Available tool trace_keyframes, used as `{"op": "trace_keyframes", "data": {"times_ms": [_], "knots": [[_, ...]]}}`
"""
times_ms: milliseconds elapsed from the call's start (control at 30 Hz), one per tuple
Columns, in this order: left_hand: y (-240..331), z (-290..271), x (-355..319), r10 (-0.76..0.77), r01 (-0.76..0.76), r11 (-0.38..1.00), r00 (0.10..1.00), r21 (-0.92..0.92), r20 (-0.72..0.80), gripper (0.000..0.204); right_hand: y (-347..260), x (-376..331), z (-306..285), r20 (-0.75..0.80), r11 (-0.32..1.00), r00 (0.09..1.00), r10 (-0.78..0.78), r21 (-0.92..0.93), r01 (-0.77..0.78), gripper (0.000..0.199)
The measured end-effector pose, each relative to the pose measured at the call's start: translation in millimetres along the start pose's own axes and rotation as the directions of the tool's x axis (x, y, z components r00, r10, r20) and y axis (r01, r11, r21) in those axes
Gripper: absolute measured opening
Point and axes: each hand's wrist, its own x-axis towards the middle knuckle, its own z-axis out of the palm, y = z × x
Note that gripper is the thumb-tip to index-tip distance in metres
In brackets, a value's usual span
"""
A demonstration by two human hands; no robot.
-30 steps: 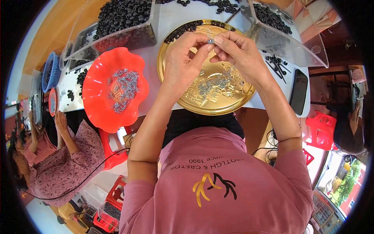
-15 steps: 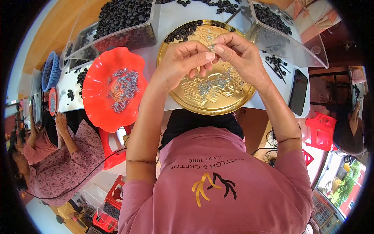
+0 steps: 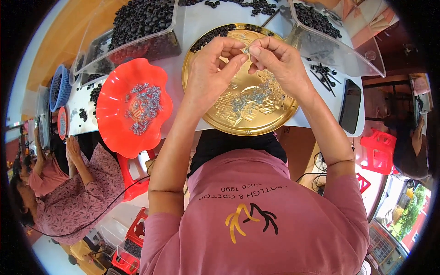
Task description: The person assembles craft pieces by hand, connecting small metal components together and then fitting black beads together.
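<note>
Over the gold tray (image 3: 270, 129), my right hand (image 3: 279, 62) pinches a small silver metal piece (image 3: 246, 51) between thumb and forefinger. Just left of it is my left hand (image 3: 211, 73), its thumb and forefinger apart near the piece. A loose heap of small silver metal pieces (image 3: 251, 100) lies on the tray's embossed bottom, below my hands. Black beads (image 3: 213, 35) sit along the tray's far left rim, partly behind my left hand. A red wavy-edged dish (image 3: 112, 112), left of my left forearm, holds more silver pieces (image 3: 144, 107).
Clear plastic bins of black beads stand at the far left (image 3: 172, 41) and far right (image 3: 330, 57). Thin black rods (image 3: 323, 80) and a phone (image 3: 350, 107) lie on the right. A blue basket (image 3: 62, 87) is at the left; other people (image 3: 78, 192) sit beyond it.
My left thumb and forefinger have moved apart, and that hand has turned and shifted slightly left. My right hand stays almost in place, still pinching.
</note>
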Motion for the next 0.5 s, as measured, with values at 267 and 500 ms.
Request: {"op": "trace_keyframes", "data": {"times_ms": [267, 500], "knots": [[6.6, 1.6, -2.7, 0.222, -0.214, 0.954, 0.975, 0.21, -0.017, 0.011, -3.5, 1.0, 1.2, -0.004, 0.997, 0.999, 0.039, -0.064, -0.039, 0.034], [8.3, 1.3, -2.3, 0.233, -0.217, 0.941, 0.972, 0.26, -0.03, 0.01, -6.3, 0.2, 1.7, -0.024, 0.995, 0.999, 0.039, -0.09, -0.041, 0.034]]}}
